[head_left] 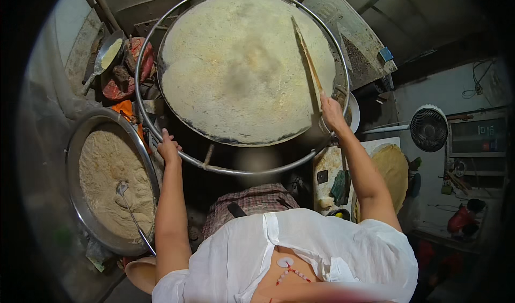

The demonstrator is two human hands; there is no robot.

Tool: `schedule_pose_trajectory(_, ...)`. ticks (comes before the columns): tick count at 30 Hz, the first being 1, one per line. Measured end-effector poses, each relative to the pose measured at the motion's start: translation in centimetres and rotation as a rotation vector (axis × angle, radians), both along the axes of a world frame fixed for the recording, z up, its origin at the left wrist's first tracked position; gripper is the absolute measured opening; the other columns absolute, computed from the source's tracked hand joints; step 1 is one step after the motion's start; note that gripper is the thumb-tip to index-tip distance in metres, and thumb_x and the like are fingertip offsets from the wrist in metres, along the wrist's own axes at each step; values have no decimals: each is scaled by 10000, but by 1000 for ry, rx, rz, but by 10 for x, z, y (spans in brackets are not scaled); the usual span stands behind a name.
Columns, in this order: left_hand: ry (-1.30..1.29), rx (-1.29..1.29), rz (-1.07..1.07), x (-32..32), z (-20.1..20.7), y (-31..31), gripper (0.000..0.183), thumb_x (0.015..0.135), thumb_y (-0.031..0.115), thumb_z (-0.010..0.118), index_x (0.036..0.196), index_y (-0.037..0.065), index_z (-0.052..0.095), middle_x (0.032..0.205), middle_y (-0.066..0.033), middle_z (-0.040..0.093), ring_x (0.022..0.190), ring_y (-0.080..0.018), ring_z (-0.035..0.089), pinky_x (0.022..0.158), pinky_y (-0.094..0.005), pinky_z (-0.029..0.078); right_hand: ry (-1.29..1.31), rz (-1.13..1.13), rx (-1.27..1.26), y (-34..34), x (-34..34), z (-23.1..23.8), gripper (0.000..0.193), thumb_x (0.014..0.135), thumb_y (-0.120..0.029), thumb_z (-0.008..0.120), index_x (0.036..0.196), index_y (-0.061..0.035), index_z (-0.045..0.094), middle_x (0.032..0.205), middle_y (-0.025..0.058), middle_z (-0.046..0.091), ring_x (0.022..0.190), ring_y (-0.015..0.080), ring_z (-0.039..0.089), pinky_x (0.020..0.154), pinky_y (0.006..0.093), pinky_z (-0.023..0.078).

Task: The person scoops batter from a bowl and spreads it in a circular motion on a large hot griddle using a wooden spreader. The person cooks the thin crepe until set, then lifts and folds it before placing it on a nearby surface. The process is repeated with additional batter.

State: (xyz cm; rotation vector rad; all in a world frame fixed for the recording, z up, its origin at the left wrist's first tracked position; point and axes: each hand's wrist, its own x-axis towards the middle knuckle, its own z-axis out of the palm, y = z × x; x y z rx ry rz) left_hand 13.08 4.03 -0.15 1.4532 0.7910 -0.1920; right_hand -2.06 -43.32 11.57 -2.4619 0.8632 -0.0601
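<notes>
A very large pale pancake (214, 77) covers the round griddle (247, 141), whose dark edge shows around it. Encircling the griddle is a metal ring rail (236, 171). My left hand (169, 146) is closed on that rail at its near left. In my right hand (332, 112) is the end of a long, thin wooden spatula (306, 53). Its blade lies along the right part of the pancake, pointing away from me. Whether the blade is under or on the pancake I cannot tell. A blurred smudge hides the pancake's middle.
At left stands a big metal basin (75, 195) of beige batter (107, 158) with a ladle (129, 206) in it. Beyond it are a pan (102, 59) and a red bag (115, 88). At right lie folded pancakes (390, 174) beside a black fan (428, 128).
</notes>
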Motion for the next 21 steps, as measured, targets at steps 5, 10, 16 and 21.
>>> schedule_pose_trajectory(5, -104, 124, 157, -44, 0, -36, 597, 964, 521, 368, 946, -52, 536, 565, -79, 491, 411, -176, 428, 392, -304, 366, 270, -291, 609, 16, -55, -3, 554, 916, -538, 485, 783, -6, 560, 600, 65, 537, 461, 194, 501, 447, 350, 406)
schedule_pose_trajectory(10, -86, 217, -41, -13, 14, -15, 524, 974, 490, 374, 1011, -22, 481, 503, -46, 418, 388, -164, 413, 377, -293, 371, 186, -57, -80, -16, -28, -18, 444, 907, -395, 529, 806, 34, 585, 707, 209, 627, 678, 342, 648, 622, 481, 493)
schedule_pose_trajectory(16, -122, 338, -173, 38, -1, 12, 574, 966, 501, 383, 959, -48, 553, 529, -79, 488, 392, -189, 469, 382, -314, 405, 494, 30, -317, 23, -93, -34, 240, 832, -94, 489, 1003, 58, 417, 842, 281, 647, 824, 429, 650, 758, 503, 509)
schedule_pose_trajectory(21, -90, 442, -244, 73, -28, 39, 667, 942, 560, 359, 930, -74, 566, 569, -120, 536, 471, -266, 537, 432, -358, 447, 494, 7, -176, 72, -158, -27, 276, 826, -112, 489, 1033, 55, 414, 842, 297, 636, 813, 446, 636, 750, 501, 505)
